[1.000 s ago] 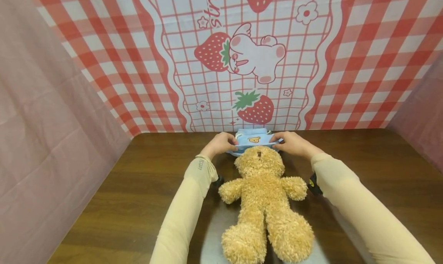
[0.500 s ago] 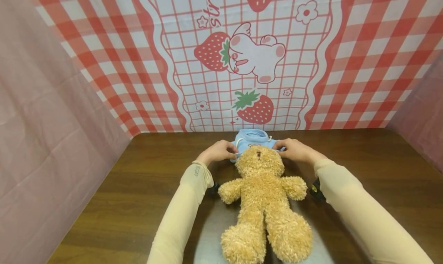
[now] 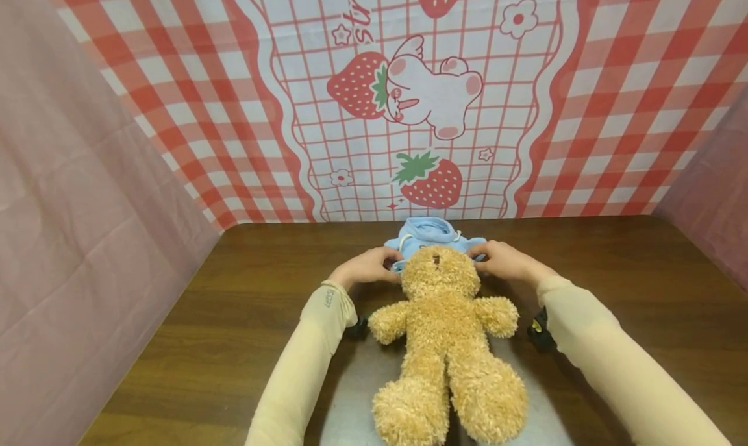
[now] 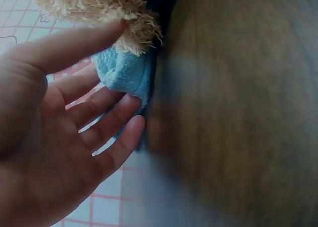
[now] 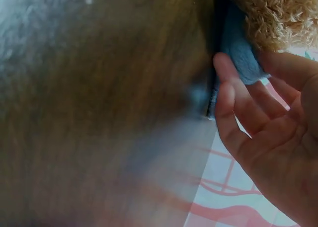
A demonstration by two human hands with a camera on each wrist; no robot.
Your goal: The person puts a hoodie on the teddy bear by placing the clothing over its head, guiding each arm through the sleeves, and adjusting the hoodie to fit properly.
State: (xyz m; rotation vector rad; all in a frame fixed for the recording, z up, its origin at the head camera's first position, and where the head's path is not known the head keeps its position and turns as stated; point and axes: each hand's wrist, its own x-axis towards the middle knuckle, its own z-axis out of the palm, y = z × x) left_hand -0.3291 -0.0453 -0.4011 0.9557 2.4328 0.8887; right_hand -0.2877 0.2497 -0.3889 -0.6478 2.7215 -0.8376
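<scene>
A tan plush teddy bear (image 3: 447,322) lies on its back, feet toward me. A small light-blue hoodie (image 3: 429,228) with a white drawstring lies behind its head, its lower part hidden by the head. My left hand (image 3: 371,265) is at the left side of the head, thumb near the fur; in the left wrist view its loosely bent fingers touch the blue cloth (image 4: 124,73), thumb apart from them. On the other side my right hand (image 3: 504,261) has its thumb against the fur and cloth, with its loosely bent fingers around the hoodie's edge (image 5: 241,53).
Everything lies on a brown wooden table (image 3: 234,342) with a pale sheen under the bear's legs. A red-and-white strawberry-print cloth (image 3: 435,108) hangs along the back edge. Pink curtains (image 3: 87,225) hang at both sides.
The hoodie came down behind the bear's head; its printed front is now mostly covered and its neck opening shows. Both hands moved slightly toward me and apart, loosening from the hem. The bear stayed put.
</scene>
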